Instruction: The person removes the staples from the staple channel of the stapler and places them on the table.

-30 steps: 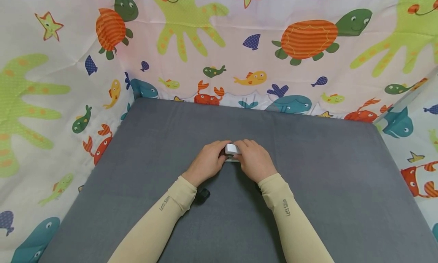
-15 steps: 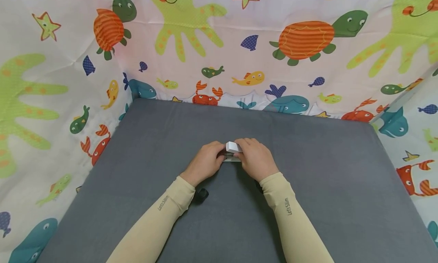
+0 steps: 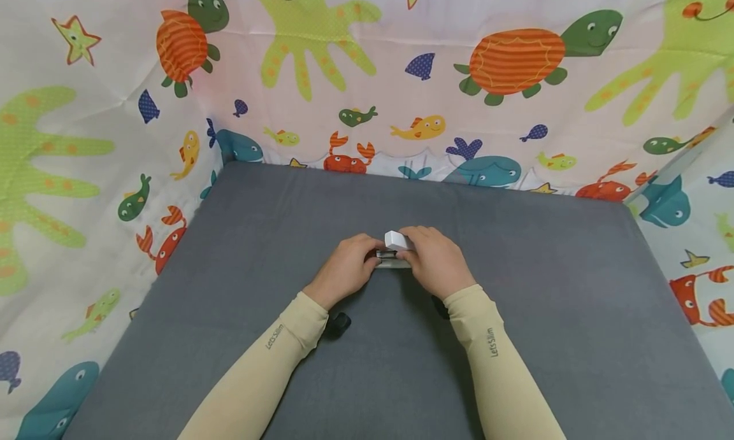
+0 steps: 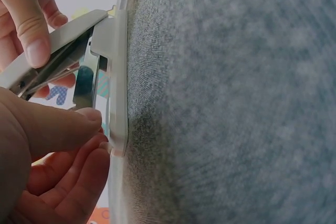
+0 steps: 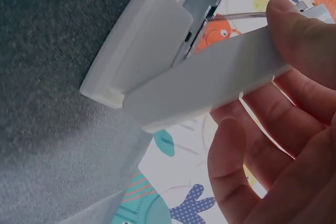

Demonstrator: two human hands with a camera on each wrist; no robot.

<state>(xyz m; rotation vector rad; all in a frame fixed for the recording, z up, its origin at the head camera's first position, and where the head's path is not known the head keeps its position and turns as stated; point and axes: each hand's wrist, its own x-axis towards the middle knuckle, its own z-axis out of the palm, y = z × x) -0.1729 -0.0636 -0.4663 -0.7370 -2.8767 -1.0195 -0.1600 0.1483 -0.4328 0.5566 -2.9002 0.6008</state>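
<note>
- A white stapler (image 3: pixel 392 263) sits near the middle of the desk (image 3: pixel 550 281), between the two hands, its base flat against the grey cloth surface.
- Its white cover (image 5: pixel 205 80) is swung up at a slant from the hinge end, which lies on the person's right; the cover's free end points up and to the left.
- Between base and cover shows a metal magazine (image 4: pixel 85 82), and a thin coil spring (image 5: pixel 236 17) stretches from it toward the cover's free end.
- The right hand (image 3: pixel 438 262) holds the raised cover, thumb on one side and fingers on the other.
- The left hand (image 3: pixel 341 271) grips the stapler's lower part at the end away from the hinge, thumb by the magazine's tip and fingers curled beside the base's end; whether the thumb presses the metal or the base, I cannot tell.
- Both arms wear pale yellow sleeves (image 3: pixel 246 376) with dark lettering.
- A small black object (image 3: pixel 338 325) shows at the left wrist, and another dark piece (image 3: pixel 440 306) partly shows at the right one.
- Behind and beside the desk hangs a white curtain (image 3: pixel 355 90) printed with turtles, crabs, whales, fish and starfish.
</note>
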